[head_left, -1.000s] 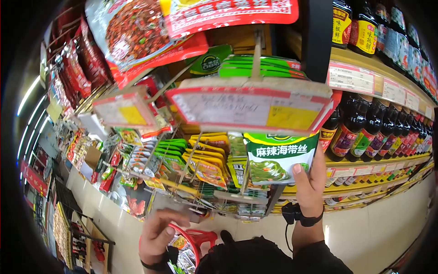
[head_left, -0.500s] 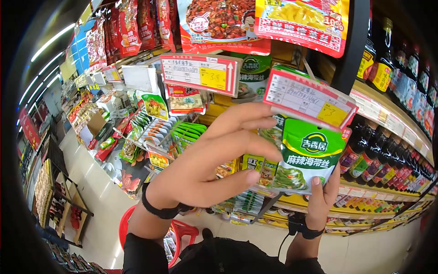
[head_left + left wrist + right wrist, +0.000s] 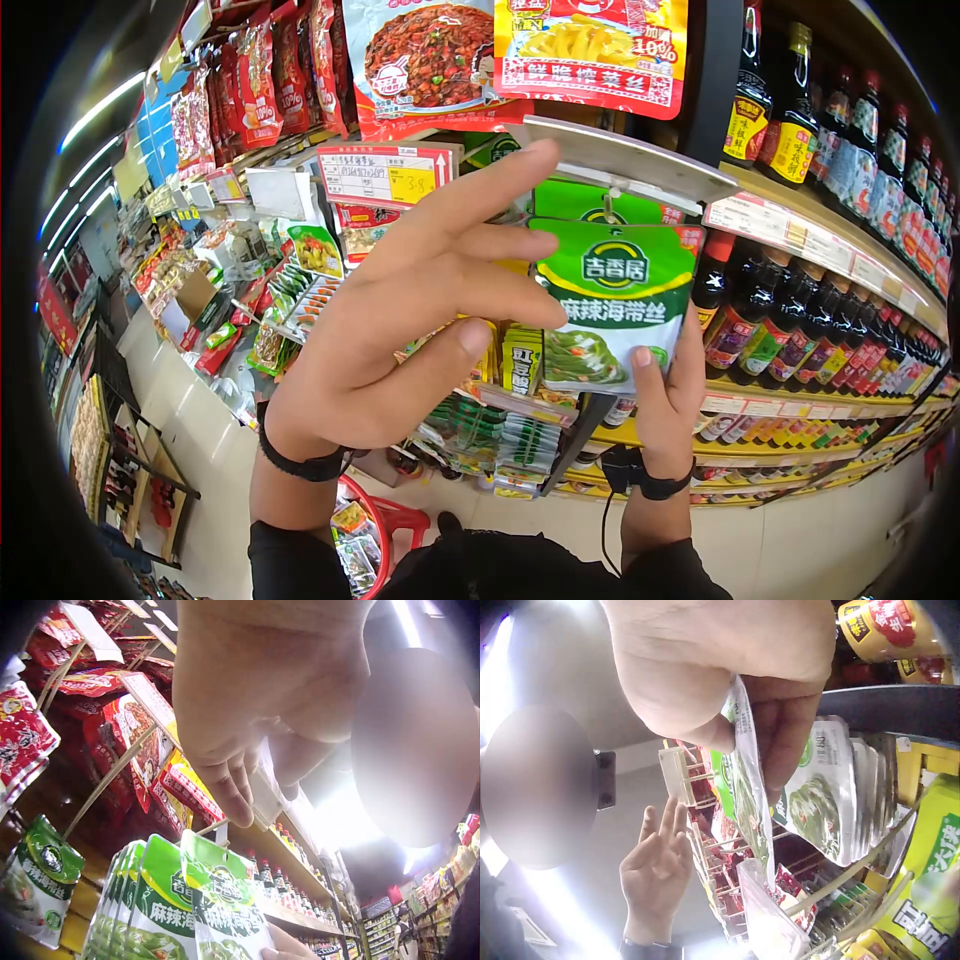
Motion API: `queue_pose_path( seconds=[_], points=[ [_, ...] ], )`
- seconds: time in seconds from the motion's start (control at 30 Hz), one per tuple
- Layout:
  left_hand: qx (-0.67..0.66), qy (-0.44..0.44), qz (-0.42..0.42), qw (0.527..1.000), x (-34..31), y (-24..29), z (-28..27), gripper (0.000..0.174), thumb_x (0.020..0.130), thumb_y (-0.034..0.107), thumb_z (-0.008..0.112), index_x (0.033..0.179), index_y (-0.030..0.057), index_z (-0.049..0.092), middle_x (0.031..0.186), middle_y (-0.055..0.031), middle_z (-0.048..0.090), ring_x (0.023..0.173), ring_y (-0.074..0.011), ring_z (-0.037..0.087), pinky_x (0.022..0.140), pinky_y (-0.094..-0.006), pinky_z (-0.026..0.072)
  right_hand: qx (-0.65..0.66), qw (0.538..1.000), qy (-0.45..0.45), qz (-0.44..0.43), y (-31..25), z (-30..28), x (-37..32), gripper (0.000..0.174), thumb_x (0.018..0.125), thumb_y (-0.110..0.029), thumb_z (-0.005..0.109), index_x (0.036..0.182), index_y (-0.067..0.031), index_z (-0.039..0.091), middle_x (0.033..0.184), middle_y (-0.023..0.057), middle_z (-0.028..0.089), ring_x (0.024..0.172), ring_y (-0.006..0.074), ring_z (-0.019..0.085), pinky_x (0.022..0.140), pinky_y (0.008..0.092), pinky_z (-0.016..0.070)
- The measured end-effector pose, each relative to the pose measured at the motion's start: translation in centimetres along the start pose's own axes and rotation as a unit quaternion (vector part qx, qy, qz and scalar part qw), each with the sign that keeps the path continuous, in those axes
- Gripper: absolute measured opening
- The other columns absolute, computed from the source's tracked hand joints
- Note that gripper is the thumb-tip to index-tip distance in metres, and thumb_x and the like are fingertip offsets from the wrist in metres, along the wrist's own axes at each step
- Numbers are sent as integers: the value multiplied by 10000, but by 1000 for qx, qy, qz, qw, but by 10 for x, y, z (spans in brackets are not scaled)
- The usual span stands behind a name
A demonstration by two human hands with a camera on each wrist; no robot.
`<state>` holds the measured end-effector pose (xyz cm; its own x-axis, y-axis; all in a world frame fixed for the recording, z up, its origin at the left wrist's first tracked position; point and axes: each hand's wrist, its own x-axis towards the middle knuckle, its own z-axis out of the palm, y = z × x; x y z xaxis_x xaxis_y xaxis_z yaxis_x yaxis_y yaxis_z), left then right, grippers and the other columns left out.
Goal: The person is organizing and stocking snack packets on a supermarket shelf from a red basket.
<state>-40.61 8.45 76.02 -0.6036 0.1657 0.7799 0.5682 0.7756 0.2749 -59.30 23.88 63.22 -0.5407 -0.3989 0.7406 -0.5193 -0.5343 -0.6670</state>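
My right hand (image 3: 665,395) pinches a green-and-white packet of shredded kelp (image 3: 615,300) by its lower right edge, thumb in front and fingers behind. Seen edge-on in the right wrist view, the packet (image 3: 751,787) stands slightly apart from several matching packets (image 3: 817,795). My left hand (image 3: 375,315) is raised left of it, fingers extended and holding nothing. Its index fingertip comes right up to the end of a price tag holder (image 3: 630,160), which is tipped up above the packets. In the left wrist view, the fingertips hang over the top of the packet (image 3: 225,900).
Large red pouches (image 3: 590,60) hang overhead, beside another price tag (image 3: 385,175). Shelves of sauce bottles (image 3: 780,330) stand to the right, past a dark post (image 3: 715,80). A red basket (image 3: 382,540) holding packets is down by my body. Metal hooks (image 3: 112,780) jut out from the rack.
My left hand has risen from beside the basket to the price tag. The tag, facing me before, is now tipped up. My right hand keeps its pinch on the kelp packet.
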Motion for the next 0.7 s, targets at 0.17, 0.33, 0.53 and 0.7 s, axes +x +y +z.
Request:
queue_pose_path(
  seconds=[0.17,0.33,0.53,0.7],
  points=[
    [-8,-2,-10,1000,-3,-1,3,215,868,71,537,1030,28,672,1498,-323,305,1271,-343,519,1080,-458,348,9,1000,-12,-7,-5,7,4,483,947,-55,513,1388,77,366,1271,123,533,1149,161,497,1000,297,375],
    [26,-12,-19,999,-5,1,1,227,866,74,547,1049,41,677,1500,-307,319,1297,-336,494,1081,-453,342,6,999,-21,-34,-5,7,0,502,949,-84,521,1396,74,355,1265,133,535,1149,181,507,998,313,384],
    [20,-8,-44,999,-8,4,4,226,877,89,552,1062,52,678,1474,-275,381,1319,-337,470,1077,-454,346,18,1000,4,-17,-5,8,-2,531,957,-78,523,1424,77,324,1305,146,511,1178,194,504,1016,326,380],
    [60,-19,-67,996,-12,8,4,219,885,110,558,1064,61,676,1418,-245,467,1380,-343,391,1098,-470,307,18,1000,-10,-21,-8,8,-4,534,951,-33,510,1431,86,308,1332,153,499,1214,203,489,1038,329,364]
  ],
)
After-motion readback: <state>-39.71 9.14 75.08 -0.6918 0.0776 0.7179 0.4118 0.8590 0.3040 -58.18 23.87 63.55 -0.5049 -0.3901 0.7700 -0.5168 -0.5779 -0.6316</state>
